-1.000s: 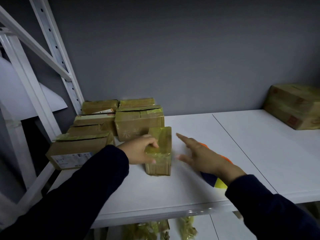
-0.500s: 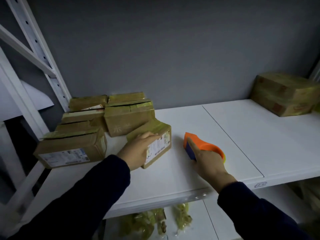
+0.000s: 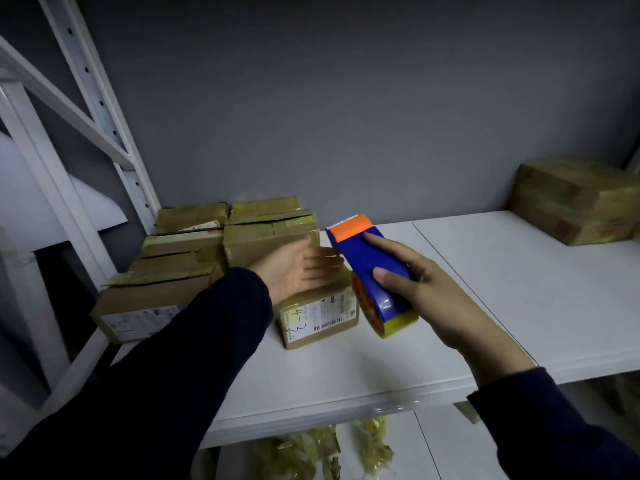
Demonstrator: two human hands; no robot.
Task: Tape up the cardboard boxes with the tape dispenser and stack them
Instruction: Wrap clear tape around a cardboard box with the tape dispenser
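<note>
Clutching the dispenser (image 3: 369, 268) in the right grip (image 3: 429, 292), fingers (image 3: 381, 242) curled over its blue body, lifted clear of the shelf (image 3: 519, 306). Lying flat over the top of the small box (image 3: 318, 315) with the left grip (image 3: 304, 268), fingers straight, pinching nothing; too blurred to judge how hard the press is.

Placing the box: front-left on the shelf, label face toward the camera, just ahead of the pile (image 3: 180, 265) of other boxes. Long axis roughly left to right, right end turned a little farther away.

Placing the dispenser: just right of the box and above it, the near end close to the box's right edge; touching or not, impossible to say. Long axis from near-right to far-left, yellow roll (image 3: 398, 323) toward the body, orange toothed nose (image 3: 349, 225) pointing away at the wall, roughly across the box's length.

Probably about to tape this box. For that: swing the nose left and down onto the top, then pull along the seam. Seam direction hidden under the left grip, so likely shift that grip to a side wall first.
</note>
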